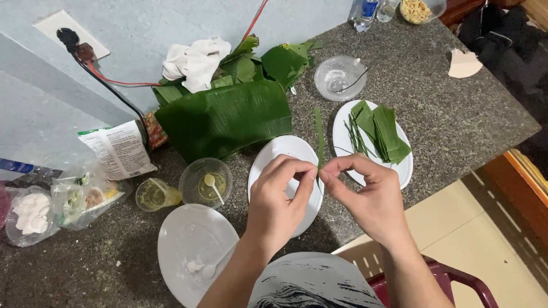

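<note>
My left hand and my right hand meet above an empty white plate. Both pinch the lower end of a narrow green leaf strip that stands up between the fingertips. To the right lies a white oval plate with folded green leaf pieces and thin leaf strips. A big banana leaf lies behind the empty plate.
A glass bowl with yellow liquid and a spoon and a small cup stand left. A white plate with a spoon is near me. A clear bowl, white cloth, bags, and wall cables surround. The counter edge runs at right.
</note>
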